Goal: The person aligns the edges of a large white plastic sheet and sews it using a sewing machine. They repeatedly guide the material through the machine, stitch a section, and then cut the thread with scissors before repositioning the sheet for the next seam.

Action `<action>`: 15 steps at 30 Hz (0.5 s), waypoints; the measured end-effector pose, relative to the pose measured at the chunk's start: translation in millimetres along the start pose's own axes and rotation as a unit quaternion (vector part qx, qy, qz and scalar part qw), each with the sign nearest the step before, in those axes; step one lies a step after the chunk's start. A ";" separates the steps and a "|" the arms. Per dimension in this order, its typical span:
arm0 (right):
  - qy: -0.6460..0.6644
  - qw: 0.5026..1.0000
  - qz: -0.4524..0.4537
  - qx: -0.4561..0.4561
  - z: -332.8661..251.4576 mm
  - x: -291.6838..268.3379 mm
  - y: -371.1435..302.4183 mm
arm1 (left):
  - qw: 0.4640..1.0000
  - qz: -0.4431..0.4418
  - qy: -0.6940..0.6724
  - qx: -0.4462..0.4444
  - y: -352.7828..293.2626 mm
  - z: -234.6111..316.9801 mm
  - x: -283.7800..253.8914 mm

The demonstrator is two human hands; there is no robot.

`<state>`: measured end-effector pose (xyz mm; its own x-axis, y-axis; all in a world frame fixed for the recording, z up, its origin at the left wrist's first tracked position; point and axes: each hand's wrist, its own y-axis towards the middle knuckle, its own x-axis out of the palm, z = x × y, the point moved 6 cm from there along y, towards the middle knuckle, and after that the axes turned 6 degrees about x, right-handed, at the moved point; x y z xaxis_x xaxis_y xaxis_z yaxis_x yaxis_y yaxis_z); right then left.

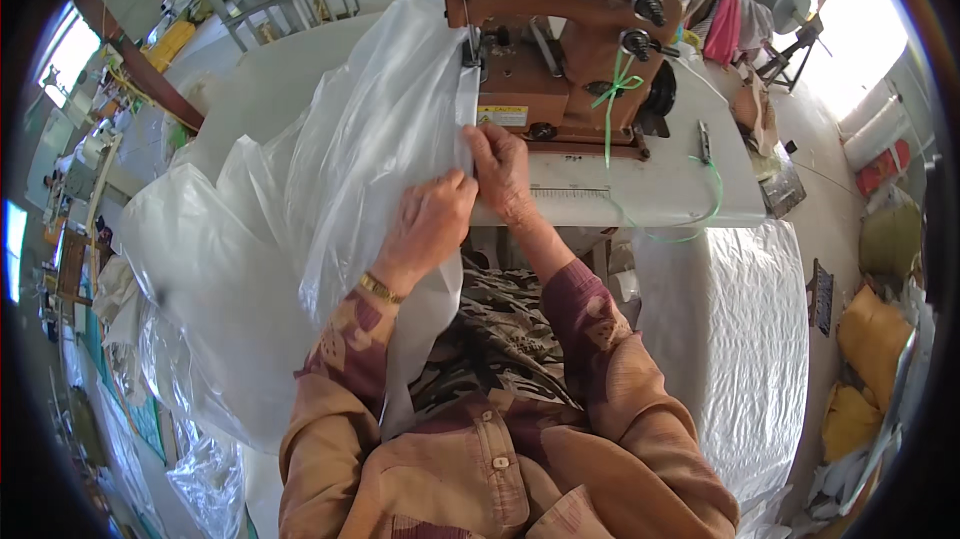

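Observation:
A large sheet of translucent white plastic [350, 139] lies bunched over the left of the sewing table and hangs down toward my lap. Its right edge runs up to the needle area of a brown industrial sewing machine [560, 79]. Close in front of the machine, my right hand [500, 167] pinches that edge between thumb and fingers. My left hand [428, 219], with a gold-coloured band at the wrist, is closed on the same edge, just nearer to me. The fingertips of both hands are partly hidden.
The pale sewing table [690, 179] has a ruler strip along its front. Green string [612, 104] is tied on the machine, and thread snips [704, 142] lie at the right. White sheeting [740, 339] hangs beside my right arm. Yellow sacks [865, 369] lie on the floor.

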<state>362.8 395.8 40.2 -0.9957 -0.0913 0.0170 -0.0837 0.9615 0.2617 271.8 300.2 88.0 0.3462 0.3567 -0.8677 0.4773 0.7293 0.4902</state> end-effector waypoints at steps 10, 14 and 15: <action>0.096 0.995 0.020 -0.026 4.0 0.0 4.7 | 0.981 0.166 -0.059 -0.075 49.9 -37.1 -9.7; 0.092 0.996 0.021 0.001 8.1 -3.4 7.2 | 0.943 0.227 -0.207 -0.131 14.8 -8.0 -32.0; 0.076 0.997 0.026 -0.003 13.6 -7.7 12.1 | 0.922 0.271 -0.244 -0.132 -0.1 6.1 -40.2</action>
<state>368.9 411.7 30.2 -0.9811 -0.0791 0.1768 -0.0306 0.9647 0.2617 262.8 282.1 123.3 0.8286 0.4522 -0.3299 -0.0634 0.6613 0.7474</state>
